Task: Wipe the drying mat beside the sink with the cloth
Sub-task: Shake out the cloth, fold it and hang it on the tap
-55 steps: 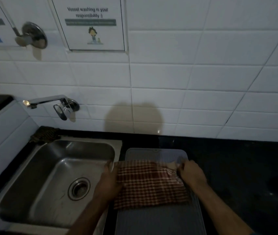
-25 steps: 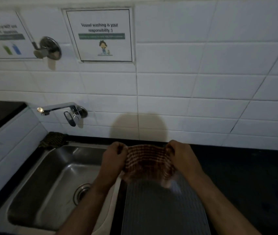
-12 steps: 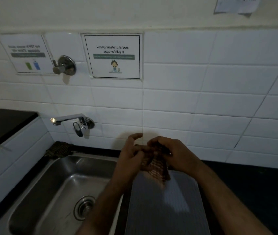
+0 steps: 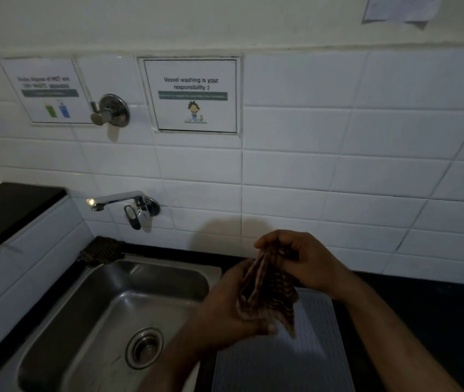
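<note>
A red and white checked cloth (image 4: 267,292) is bunched and folded in the air above the far end of the grey ribbed drying mat (image 4: 304,355). My right hand (image 4: 307,261) pinches the cloth's upper edge. My left hand (image 4: 225,304) grips its lower left side from below. The mat lies on the black counter (image 4: 423,312) right of the steel sink (image 4: 106,321). The cloth hangs clear of the mat, a loose corner dangling toward it.
A chrome tap (image 4: 123,205) juts from the white tiled wall over the sink. A dark scrubber (image 4: 102,250) sits at the sink's back left corner. A raised black ledge (image 4: 7,205) stands at the left. Notices are stuck to the tiles.
The cloth lay spread flat on the mat under both hands; it has been lifted, gathered and folded between the hands. The view has tilted upward.
</note>
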